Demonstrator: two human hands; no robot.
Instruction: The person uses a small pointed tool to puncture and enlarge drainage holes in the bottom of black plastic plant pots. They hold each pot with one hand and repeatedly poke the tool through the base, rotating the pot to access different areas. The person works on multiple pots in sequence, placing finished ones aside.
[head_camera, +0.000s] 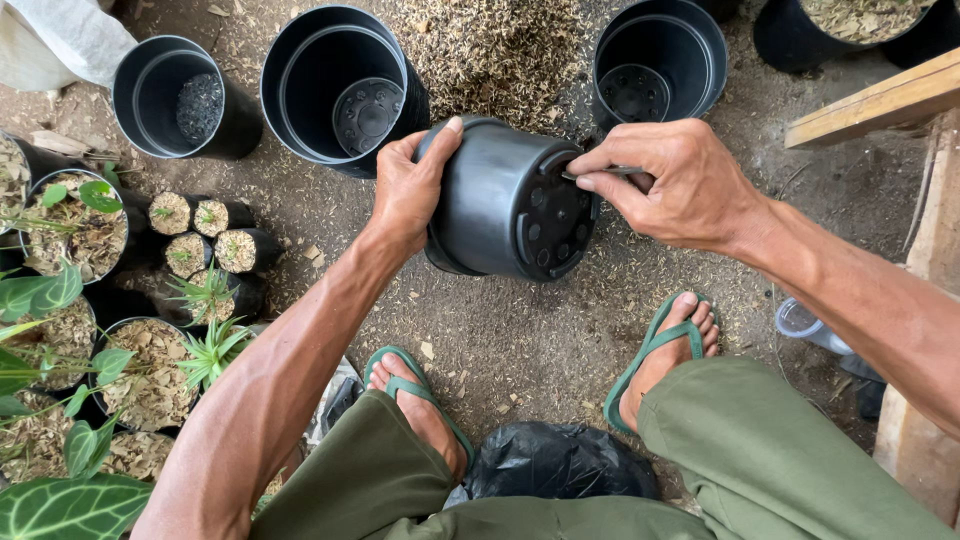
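Bare dirt ground (520, 350), scattered with dry husk and chaff, spreads out below you, with a heap of that husk (495, 45) piled at the top between the empty pots. You crouch over it in green flip-flops (655, 350), a black plastic bag (560, 462) lying between your feet.

Your left hand (405, 190) wraps around the rim end of a black plastic nursery pot (505, 200), thumb over the top and fingers curled closed against the wall. It holds the pot on its side, off the ground, so the perforated base faces your right hand (675, 185). That hand is closed in a pinch around a thin metal tool (600, 172), whose tip touches the edge of the base near the drain holes. Tipping the pot sideways seems meant to bring its underside within the tool's reach.

Three more black pots lie just beyond: a large one (335, 85), a smaller one (175, 95) to its left with dark grit inside, and another (660, 60) to the right. At your left stand potted seedlings (205, 235) in husk-filled pots, with broad green leaves (70, 505) nearer you. A wooden plank (875, 100) crosses the upper right.
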